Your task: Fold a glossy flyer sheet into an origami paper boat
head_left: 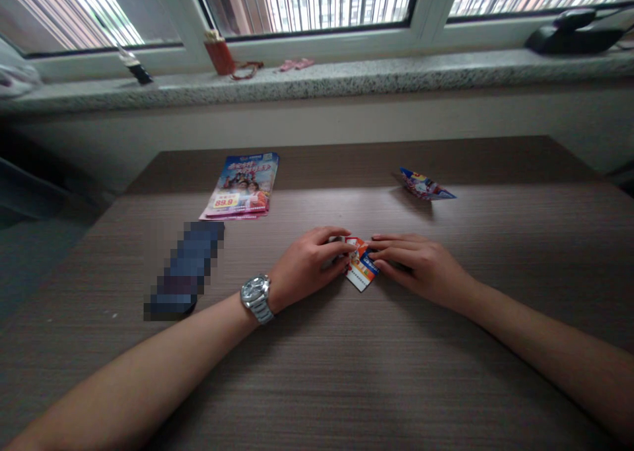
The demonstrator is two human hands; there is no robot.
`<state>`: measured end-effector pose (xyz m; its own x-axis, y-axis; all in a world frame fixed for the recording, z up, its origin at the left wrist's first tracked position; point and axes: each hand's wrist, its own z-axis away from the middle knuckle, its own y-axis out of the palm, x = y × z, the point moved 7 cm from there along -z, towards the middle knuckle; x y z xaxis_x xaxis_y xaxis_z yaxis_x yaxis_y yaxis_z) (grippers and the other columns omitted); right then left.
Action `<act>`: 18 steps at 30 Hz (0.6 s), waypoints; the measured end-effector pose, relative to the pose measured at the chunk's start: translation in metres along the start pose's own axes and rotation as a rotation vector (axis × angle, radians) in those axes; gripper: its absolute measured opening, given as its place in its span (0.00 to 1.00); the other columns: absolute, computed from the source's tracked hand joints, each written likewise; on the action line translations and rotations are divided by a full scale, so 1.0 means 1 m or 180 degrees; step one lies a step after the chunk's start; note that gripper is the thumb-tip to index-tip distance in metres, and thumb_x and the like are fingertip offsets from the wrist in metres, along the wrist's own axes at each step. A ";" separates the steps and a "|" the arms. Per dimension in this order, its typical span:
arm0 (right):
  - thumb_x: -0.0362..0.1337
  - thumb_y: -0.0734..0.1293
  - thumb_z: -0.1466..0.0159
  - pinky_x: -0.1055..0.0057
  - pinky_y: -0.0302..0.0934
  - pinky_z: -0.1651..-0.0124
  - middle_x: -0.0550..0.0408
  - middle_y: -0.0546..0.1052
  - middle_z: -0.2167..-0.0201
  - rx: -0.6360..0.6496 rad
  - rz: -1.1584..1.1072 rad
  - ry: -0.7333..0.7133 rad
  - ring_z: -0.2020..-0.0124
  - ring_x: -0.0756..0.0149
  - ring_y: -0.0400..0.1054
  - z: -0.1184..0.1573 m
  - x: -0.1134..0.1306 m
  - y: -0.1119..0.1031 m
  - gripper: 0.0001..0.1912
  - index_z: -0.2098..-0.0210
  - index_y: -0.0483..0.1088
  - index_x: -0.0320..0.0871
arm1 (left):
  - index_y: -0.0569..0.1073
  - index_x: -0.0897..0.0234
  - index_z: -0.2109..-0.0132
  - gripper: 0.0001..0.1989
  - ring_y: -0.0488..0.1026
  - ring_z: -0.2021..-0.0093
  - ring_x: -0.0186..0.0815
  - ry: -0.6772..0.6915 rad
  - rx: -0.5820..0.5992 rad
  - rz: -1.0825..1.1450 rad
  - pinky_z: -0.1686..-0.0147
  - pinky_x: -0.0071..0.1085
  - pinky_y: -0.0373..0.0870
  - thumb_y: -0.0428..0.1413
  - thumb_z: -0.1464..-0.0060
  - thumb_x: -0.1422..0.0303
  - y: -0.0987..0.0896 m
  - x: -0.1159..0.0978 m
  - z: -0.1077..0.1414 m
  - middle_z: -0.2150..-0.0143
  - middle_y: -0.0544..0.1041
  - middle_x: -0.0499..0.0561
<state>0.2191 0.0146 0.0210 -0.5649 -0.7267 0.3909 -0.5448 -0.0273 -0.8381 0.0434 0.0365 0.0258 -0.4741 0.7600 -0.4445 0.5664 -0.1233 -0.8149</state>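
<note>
A small folded paper printed in orange, blue and white is lying on the brown counter, between the two hands. The left hand is touching its left side with bent, slightly parted fingers, and the thumb side is leaving a gap. The right hand is reaching over its right side, its fingers stretching nearly straight and lying close together. I cannot tell whether either hand is pinching the paper or only pressing it. A metal watch is circling the left wrist. Beyond the right hand, a colorful folded piece is resting near the far edge. Beyond the left hand, a stack of printed flyers is lying near that edge, and a pixelated dark object is sitting nearer the person. Behind the counter, a speckled windowsill is holding a red container and a black device.
</note>
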 end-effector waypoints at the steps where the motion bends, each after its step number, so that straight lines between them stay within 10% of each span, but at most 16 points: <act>1: 0.34 0.65 0.30 0.56 0.70 0.43 0.51 0.81 0.48 -0.0015 0.0017 0.0002 0.43 0.56 0.74 0.000 0.000 0.000 0.10 0.52 0.77 0.46 | 0.76 0.57 0.44 0.13 0.75 0.44 0.39 0.0028 0.0033 -0.0022 0.46 0.38 0.73 0.57 0.35 0.68 0.001 -0.001 0.000 0.41 0.75 0.55; 18: 0.37 0.67 0.31 0.53 0.71 0.43 0.52 0.82 0.49 -0.0160 0.0303 0.0279 0.46 0.54 0.76 0.001 -0.001 -0.004 0.12 0.49 0.78 0.48 | 0.76 0.56 0.43 0.14 0.77 0.49 0.38 0.0217 0.0205 -0.0277 0.49 0.37 0.73 0.54 0.32 0.68 0.003 -0.007 0.000 0.46 0.78 0.53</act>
<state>0.2226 0.0149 0.0236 -0.6664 -0.6614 0.3442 -0.5153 0.0749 -0.8537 0.0481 0.0311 0.0266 -0.4713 0.8110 -0.3466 0.4797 -0.0940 -0.8724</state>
